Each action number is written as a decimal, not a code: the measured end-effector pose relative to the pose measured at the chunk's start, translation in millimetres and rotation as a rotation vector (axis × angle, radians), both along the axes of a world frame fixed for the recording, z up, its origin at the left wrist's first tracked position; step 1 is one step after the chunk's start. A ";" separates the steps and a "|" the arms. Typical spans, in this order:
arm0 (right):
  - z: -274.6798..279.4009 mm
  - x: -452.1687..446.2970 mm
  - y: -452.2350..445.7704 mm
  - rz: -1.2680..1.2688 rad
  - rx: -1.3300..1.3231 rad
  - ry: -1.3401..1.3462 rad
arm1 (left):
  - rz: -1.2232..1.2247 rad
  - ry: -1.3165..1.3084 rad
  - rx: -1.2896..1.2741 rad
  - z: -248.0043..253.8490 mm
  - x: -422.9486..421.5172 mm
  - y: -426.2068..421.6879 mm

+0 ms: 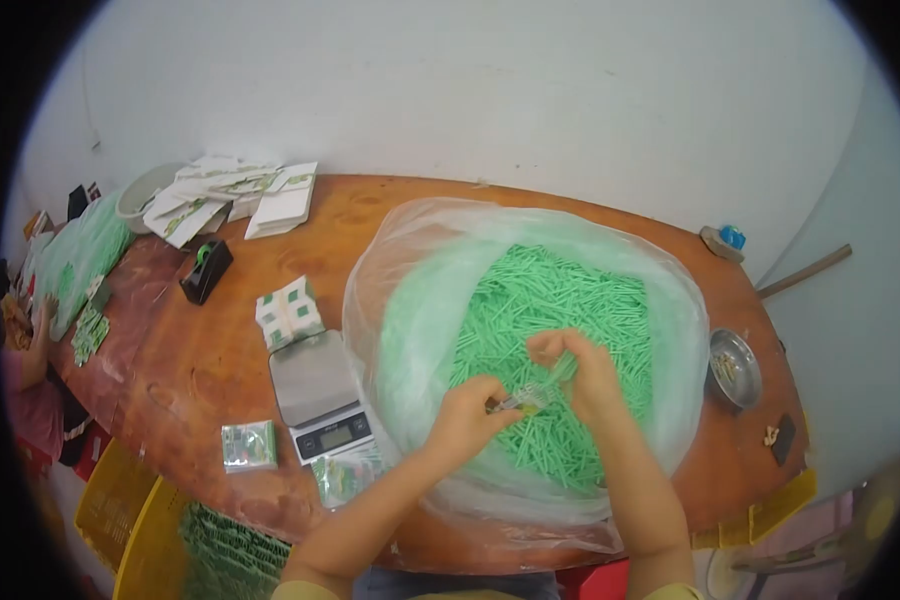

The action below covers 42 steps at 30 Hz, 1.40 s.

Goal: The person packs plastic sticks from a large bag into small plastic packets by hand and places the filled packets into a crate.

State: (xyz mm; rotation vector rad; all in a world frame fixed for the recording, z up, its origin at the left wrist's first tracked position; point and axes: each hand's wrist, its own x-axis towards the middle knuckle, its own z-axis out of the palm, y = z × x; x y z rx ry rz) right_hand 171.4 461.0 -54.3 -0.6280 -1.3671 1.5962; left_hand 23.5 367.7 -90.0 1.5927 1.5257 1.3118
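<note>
Head view: a small clear packet point(533, 398) is held above the loose sticks in the large plastic bag point(408, 245), at its middle. Packet is pinched by the left hand point(470, 418), thumb and fingers clamped on its near side. A bunch of green sticks point(565, 367) is gripped by the right hand point(588, 377), fingers closed around it just beside the packet; exact fingertip contact can't be told. Risks, as judged: sticks could be snagged or bent on the packet's edge if the bunch is fanned or misaligned; thin film could be split if forced; packet could be dropped if the left pinch is loosened. Sleeve or bag film could be dragged onto the scale point(312, 380), near the bag's left side, and the reading upset. Containers: large bag is heaped with loose green sticks; metal bowl point(754, 384) at right has small bits in it, too small to identify; yellow crate point(147, 545) at lower left is loaded with green-patterned items; a filled packet point(248, 446) is laid left of the scale.
</note>
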 end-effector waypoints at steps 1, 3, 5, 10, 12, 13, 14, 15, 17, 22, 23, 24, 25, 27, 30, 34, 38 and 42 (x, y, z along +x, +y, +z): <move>0.6 4.0 2.1 -0.007 0.040 -0.007 | -0.009 0.013 0.000 -3.6 1.3 5.5; 8.7 8.2 -2.0 -0.012 0.096 -0.030 | -0.017 0.031 -0.022 -8.5 2.0 7.7; 11.3 6.5 -3.5 -0.005 0.197 -0.173 | -0.025 -0.008 -0.021 -8.5 3.2 7.9; 2.4 -2.3 -16.1 0.199 0.085 -0.325 | -0.072 -0.343 -0.031 -21.7 1.7 14.7; 7.7 3.4 -16.4 0.179 0.131 -0.226 | -0.120 -0.487 -0.074 -19.7 -4.5 15.7; 12.3 3.8 -16.6 0.146 0.140 -0.335 | -0.159 -0.586 -0.081 -17.2 -5.9 15.7; 19.6 3.6 -15.1 0.111 0.157 -0.442 | -0.201 -0.682 -0.079 -11.8 -7.4 17.1; 24.0 4.6 -14.7 0.072 0.177 -0.548 | -0.248 -0.776 -0.074 -6.4 -7.4 17.2; 22.1 2.6 -16.2 -0.067 0.385 -0.526 | -0.408 -1.138 -0.116 -0.2 -2.3 11.0; 15.4 11.3 -32.9 -0.109 0.553 -0.470 | -0.437 -1.441 -0.153 8.8 -12.5 -23.5; 13.5 23.3 -39.3 -0.083 0.640 -0.705 | -0.419 -1.458 -0.123 13.8 -22.5 -33.5; 10.6 30.1 -45.6 -0.057 0.728 -0.942 | -0.405 -1.474 -0.090 15.8 -31.3 -39.9; 2.1 29.4 -53.0 -0.043 0.808 -1.007 | -0.357 -1.447 -0.098 14.0 -37.8 -44.4; -20.1 25.4 -61.3 -0.015 0.968 -1.136 | -0.264 -1.390 -0.118 10.7 -44.9 -51.8; -34.7 26.0 -39.6 -0.051 1.172 -1.161 | -0.272 -1.395 -0.155 -0.3 -47.3 -54.8; -36.7 9.8 -44.5 0.105 1.487 -1.264 | -0.219 -1.390 -0.124 -2.3 -53.1 -60.2; -22.7 7.6 -30.8 0.164 1.401 -1.262 | -0.234 -1.416 -0.113 10.7 -51.5 -73.0; 6.6 8.9 -36.1 -0.158 0.952 -0.978 | -0.189 -1.418 -0.114 6.4 -44.6 -83.2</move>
